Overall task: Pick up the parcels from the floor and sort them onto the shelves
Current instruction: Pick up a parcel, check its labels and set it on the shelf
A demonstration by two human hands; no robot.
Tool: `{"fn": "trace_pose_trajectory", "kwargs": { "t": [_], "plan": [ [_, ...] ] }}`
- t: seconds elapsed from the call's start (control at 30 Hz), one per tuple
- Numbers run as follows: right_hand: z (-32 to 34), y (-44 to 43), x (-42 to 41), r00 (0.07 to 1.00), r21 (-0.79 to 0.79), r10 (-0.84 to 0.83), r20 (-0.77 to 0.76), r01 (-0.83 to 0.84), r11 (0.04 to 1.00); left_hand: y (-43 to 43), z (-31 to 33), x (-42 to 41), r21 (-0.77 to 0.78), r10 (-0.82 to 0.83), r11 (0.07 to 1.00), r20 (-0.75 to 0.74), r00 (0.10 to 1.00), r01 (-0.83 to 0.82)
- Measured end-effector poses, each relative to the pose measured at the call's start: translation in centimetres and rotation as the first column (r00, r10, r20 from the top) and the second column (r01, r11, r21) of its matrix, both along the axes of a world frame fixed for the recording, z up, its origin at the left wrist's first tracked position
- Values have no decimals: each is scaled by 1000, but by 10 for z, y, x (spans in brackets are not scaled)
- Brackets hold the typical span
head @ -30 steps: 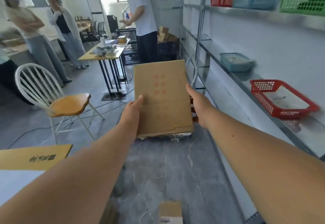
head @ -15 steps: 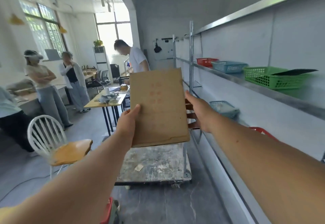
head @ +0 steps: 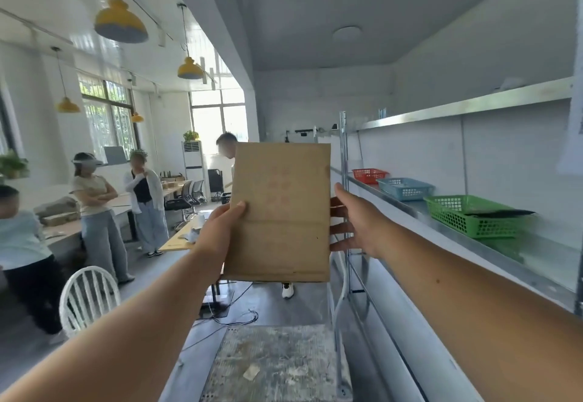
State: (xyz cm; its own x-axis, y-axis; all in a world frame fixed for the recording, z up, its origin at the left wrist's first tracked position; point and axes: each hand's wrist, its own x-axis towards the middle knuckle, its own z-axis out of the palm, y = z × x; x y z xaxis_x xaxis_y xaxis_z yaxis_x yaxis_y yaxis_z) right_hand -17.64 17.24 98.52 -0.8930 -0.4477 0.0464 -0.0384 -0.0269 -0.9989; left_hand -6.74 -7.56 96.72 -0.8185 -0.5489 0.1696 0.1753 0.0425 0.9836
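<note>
A flat brown paper parcel (head: 280, 212) with faint red print is held upright at chest height in front of me. My left hand (head: 220, 228) grips its left edge with the thumb on the front. My right hand (head: 356, 218) holds its right edge, fingers behind it. To the right runs a metal shelf (head: 407, 212) carrying a green basket (head: 473, 217), a blue basket (head: 405, 188) and a red basket (head: 369, 175). A higher shelf (head: 467, 107) runs above them.
A dirty flat cart (head: 277, 367) stands on the floor below the parcel. A white chair (head: 88, 297) is at lower left. Several people stand at left and behind the parcel near desks. Cables lie on the floor (head: 233, 316).
I have stood up and my view has risen from the floor to shelf height. The parcel came up with both hands. The lower shelf's red basket has dropped out of view.
</note>
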Motion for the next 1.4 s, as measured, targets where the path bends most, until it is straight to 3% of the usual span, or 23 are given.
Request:
{"fn": "trace_pose_trajectory", "kwargs": {
  "t": [0.37,0.73,1.1,1.3,1.4],
  "plan": [
    [60,33,24,999,14,-38,-6,38,999,31,44,36,-69,-108,992,14,994,109],
    [85,31,52,999,-9,-33,-27,33,999,42,77,62,-9,-103,995,8,995,103],
    [72,33,53,993,-13,-18,-114,17,1000,64,67,69,-4,-121,993,-1,993,121],
    [58,36,45,996,-78,-27,-89,20,997,57,59,63,93,-92,992,36,995,89],
    [53,34,43,998,-105,0,-68,-7,994,56,56,61,128,-152,981,34,988,147]
  ]
}}
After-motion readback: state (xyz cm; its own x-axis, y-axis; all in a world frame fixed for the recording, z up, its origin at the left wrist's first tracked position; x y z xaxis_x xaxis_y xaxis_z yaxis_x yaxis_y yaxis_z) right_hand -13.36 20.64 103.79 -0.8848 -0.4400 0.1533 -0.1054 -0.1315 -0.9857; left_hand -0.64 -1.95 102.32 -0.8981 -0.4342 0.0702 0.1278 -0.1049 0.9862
